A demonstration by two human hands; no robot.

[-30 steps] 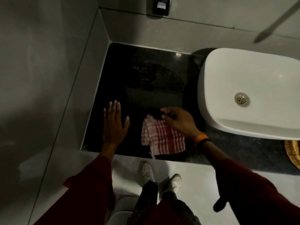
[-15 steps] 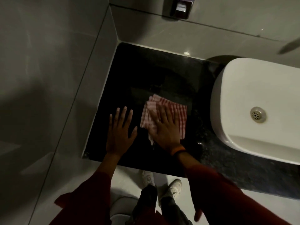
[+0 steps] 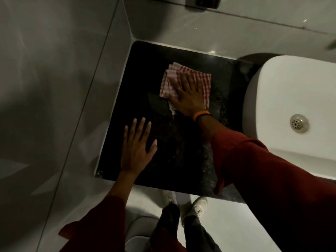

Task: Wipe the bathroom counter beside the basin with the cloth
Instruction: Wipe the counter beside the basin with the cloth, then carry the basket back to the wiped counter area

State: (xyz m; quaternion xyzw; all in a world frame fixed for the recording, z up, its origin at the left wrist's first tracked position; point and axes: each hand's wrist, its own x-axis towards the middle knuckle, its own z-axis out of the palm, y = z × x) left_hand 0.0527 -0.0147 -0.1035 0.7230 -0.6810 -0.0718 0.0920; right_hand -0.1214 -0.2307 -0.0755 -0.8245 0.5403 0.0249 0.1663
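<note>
Black stone surface (image 3: 183,157) is sitting in a grey-tiled corner, white basin (image 3: 283,99) w/ drain (image 3: 299,123) at right. Right hand (image 3: 189,99), fingers flat, is pressing checked cloth (image 3: 201,79) near back wall; left hand (image 3: 136,148) is lying splayed, empty, nr front edge.

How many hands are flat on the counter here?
2. The left hand lies bare on the counter near its front edge; the right hand presses the cloth farther back, beside the basin.

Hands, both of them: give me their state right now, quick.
Left hand: open, flat on the black counter, holding nothing.
Right hand: open, fingers spread, pressing the red checked cloth against the counter.
</note>
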